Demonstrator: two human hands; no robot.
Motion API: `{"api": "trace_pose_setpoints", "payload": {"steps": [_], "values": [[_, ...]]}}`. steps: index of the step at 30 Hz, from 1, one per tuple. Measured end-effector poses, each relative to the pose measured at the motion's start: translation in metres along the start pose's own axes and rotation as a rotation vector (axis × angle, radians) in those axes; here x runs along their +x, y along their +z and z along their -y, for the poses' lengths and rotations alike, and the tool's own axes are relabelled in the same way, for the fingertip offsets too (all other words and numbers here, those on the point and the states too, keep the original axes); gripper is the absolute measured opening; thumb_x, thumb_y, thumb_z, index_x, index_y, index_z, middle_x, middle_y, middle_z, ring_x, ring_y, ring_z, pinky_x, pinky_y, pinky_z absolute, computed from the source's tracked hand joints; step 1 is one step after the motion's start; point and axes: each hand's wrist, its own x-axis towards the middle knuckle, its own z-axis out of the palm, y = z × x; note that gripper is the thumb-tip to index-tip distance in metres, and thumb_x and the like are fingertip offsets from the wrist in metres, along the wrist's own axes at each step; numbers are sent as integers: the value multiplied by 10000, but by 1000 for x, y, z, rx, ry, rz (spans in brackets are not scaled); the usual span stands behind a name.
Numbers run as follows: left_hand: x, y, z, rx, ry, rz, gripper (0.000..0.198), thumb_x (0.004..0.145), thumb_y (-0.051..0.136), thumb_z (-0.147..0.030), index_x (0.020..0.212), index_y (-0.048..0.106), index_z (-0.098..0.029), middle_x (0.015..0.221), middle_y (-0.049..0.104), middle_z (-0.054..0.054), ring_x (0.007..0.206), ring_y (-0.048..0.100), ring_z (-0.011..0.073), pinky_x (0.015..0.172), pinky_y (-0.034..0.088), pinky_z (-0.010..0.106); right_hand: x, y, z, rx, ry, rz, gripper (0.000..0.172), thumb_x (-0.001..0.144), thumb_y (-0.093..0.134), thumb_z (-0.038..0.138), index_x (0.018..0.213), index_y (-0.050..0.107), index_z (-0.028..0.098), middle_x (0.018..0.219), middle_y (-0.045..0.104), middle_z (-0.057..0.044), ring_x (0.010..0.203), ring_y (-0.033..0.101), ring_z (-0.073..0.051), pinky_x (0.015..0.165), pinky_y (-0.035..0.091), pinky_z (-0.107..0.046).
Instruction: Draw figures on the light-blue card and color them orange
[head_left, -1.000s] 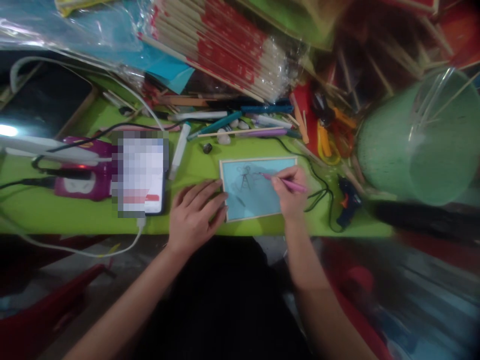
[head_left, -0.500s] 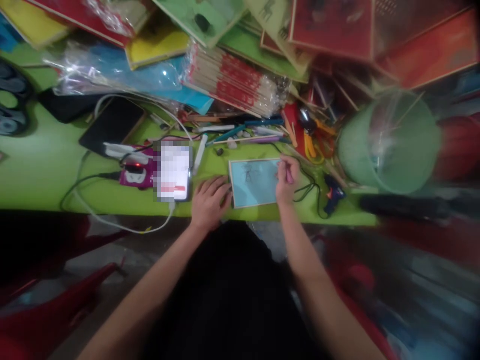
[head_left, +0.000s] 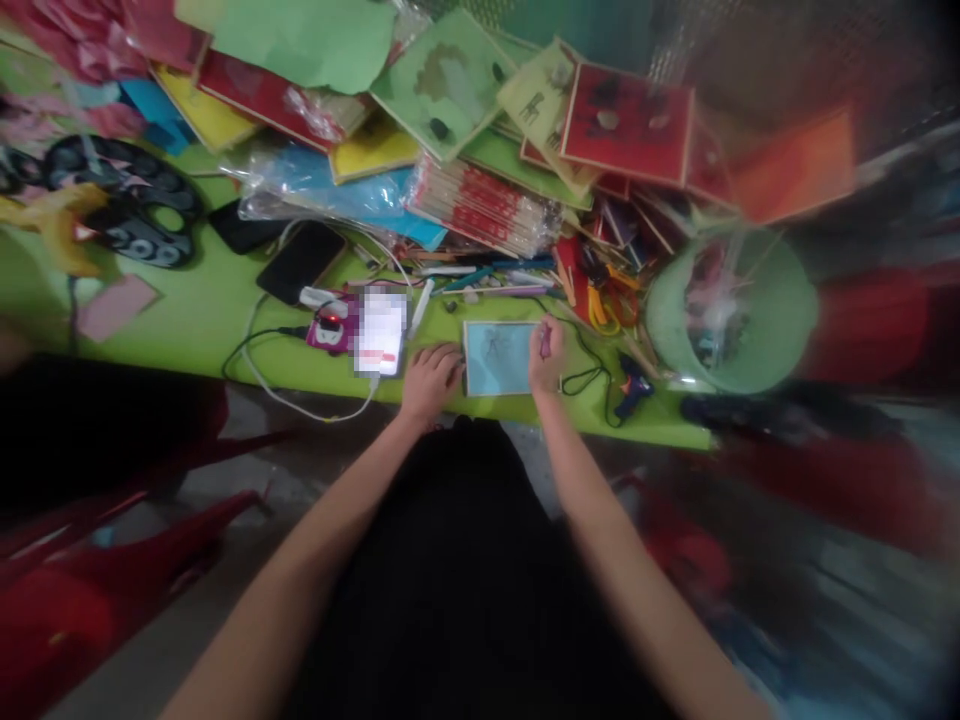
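Note:
A light-blue board (head_left: 499,372) with a thin pale frame lies on the green table. Dark lines form a small drawing in its upper left part. My right hand (head_left: 547,368) is closed around a short purple pen (head_left: 545,343) at the board's right edge; the pen's tip is hard to make out. Beside the board's left edge, my left hand (head_left: 431,380) rests on the table with its fingers extended, holding nothing. To its left a lit phone (head_left: 386,330), partly blurred out, leans on a purple power strip (head_left: 321,337).
Pens and sticks (head_left: 487,275) lie behind the board. On the right are a corded glue gun (head_left: 634,386), orange-handled scissors (head_left: 598,305) and a green bucket (head_left: 784,335). Bundled sticks (head_left: 480,208) and coloured boards (head_left: 626,125) pile up at the back. A person's dark clothing (head_left: 97,430) shows at left.
The view has shifted, showing more of the table's left side. My right hand, still holding the pen, stays at the board's right edge. My left hand remains beside the board.

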Motion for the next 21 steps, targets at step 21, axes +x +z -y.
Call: {"api": "trace_pose_setpoints", "payload": {"steps": [21], "values": [[-67, -8, -37, 0, -88, 102, 277, 1044, 515, -318, 1184, 744, -250, 1451, 696, 81, 1369, 632, 302, 1092, 517, 508, 5, -17, 21, 238, 185, 76, 397, 1014, 469, 492, 1130, 727, 212, 1119, 750, -93, 980, 693, -204, 822, 573, -366]]}}
